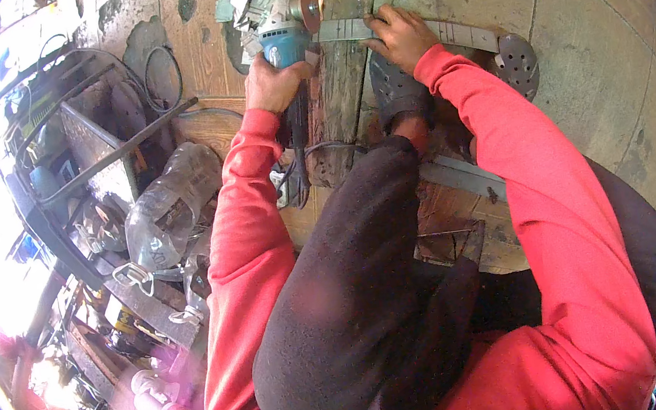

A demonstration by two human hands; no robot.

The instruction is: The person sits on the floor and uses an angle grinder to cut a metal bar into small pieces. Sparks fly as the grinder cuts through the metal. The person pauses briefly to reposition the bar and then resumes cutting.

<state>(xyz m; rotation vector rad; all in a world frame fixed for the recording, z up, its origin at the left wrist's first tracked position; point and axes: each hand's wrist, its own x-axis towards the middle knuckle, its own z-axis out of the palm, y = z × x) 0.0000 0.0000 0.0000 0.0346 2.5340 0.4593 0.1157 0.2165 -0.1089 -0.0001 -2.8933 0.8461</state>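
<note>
My left hand [274, 87] is closed round the teal body of an angle grinder [281, 45]. The grinder's thin reddish-brown disc [310, 7] faces right, close to the end of a long flat metal strip [463, 34]. That strip has dark marks across it and lies over a worn wooden beam [346, 72]. With fingers bent over it, my right hand [399, 36] grips the strip just right of the beam. My dark clog [395, 86] stands below that hand. Several small cut metal pieces [258, 4] lie heaped beyond the grinder.
A grinder cord [304, 179] trails from its handle. To the left stand a metal frame [105, 154] and a large clear plastic bottle [172, 204], amid cluttered tools. Another perforated clog [518, 67] is by the strip's right end. A grey bar [464, 176] lies on the tiled floor.
</note>
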